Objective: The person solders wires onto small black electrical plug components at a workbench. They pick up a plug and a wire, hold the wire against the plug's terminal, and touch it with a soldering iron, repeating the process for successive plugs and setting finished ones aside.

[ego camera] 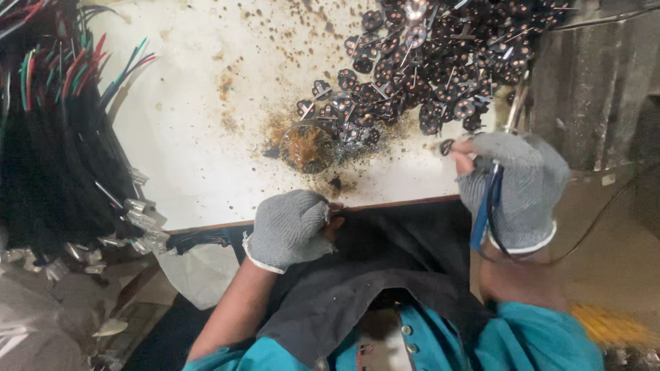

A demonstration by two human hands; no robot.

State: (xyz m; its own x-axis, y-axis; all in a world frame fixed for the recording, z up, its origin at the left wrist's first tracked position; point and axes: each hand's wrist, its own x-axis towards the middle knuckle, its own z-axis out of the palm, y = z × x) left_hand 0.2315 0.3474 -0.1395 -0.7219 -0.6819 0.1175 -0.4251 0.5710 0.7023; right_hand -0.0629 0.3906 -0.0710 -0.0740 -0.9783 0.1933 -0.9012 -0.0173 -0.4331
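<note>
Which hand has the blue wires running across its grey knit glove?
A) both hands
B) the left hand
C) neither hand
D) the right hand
D: the blue wires cross the palm of the right hand in its grey knit glove, raised near the pile of small dark round parts, while the left hand is a closed fist at the edge of the stained white table with no blue wire on it.

Small dark round part (447,145) at gloved fingertips, blue wire (485,209) hanging beneath.
</note>
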